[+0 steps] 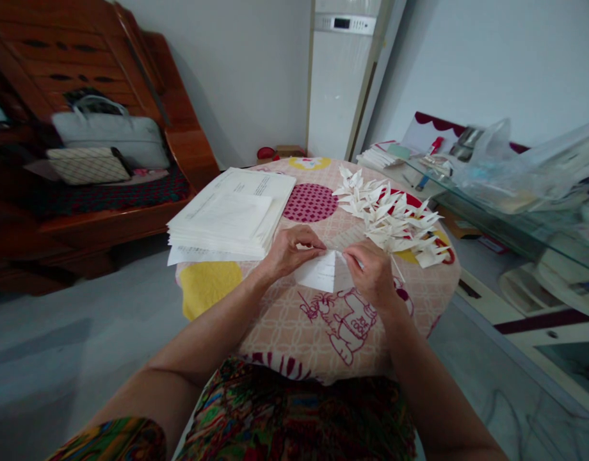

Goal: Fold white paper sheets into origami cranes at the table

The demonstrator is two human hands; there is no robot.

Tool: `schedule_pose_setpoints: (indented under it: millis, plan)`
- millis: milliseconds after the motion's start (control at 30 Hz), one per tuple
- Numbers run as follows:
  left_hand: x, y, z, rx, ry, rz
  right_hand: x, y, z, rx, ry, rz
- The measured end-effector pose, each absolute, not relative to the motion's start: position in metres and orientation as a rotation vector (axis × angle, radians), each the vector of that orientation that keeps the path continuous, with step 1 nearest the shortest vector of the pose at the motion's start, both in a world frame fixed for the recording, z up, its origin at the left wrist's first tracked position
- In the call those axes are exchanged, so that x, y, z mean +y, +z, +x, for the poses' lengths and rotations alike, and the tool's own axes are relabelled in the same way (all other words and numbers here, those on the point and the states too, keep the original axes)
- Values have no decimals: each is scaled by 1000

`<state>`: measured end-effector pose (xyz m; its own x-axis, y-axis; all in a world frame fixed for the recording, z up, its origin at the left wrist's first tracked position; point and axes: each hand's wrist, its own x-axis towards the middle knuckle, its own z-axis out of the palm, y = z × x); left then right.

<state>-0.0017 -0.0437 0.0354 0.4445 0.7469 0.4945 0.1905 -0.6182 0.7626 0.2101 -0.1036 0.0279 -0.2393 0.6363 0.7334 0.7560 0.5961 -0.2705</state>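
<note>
Hands: two. The left hand (295, 251) grips the upper edge of one folded sheet (318, 272) between thumb and fingers; the right hand (372, 272) pinches the same sheet near its upper right corner. The folded sheet is located above the near half of one round table, between the paper stack (217, 237) and the folded paper pieces (385, 214).

Quantities: one paper stack, left side, with one smaller sheet (239, 214) lying on top; many folded paper pieces, right side — overlapping, exact number cannot be told. Two bags rest on one bench (193, 153): a grey bag (116, 137) with handles and, in front of it, a quilted bag (88, 165).

Markings: the tablecloth (275, 320) carries a cartoon figure with the lettering "JOE COOL". Printed lines on the paper stack and on the folded sheet are too small to read.

Materials and shapes: the folded sheet is thin white paper with a vertical crease. The folded paper pieces are white, pointed and angular. The tablecloth is pale pink with a lattice pattern — yellow and magenta patches included. The bench is polished reddish-brown wood with a carved back.
</note>
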Motion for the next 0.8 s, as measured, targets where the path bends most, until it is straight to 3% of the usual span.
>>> schedule_pose_setpoints:
  millis: [333, 800]
  plan:
    - [-45, 27, 5, 898, 1107, 2024, -102, 21, 205, -1946, -187, -1143]
    - [-62, 30, 20, 973, 1442, 2035, -111, 28, 186, -1747, -130, -1194]
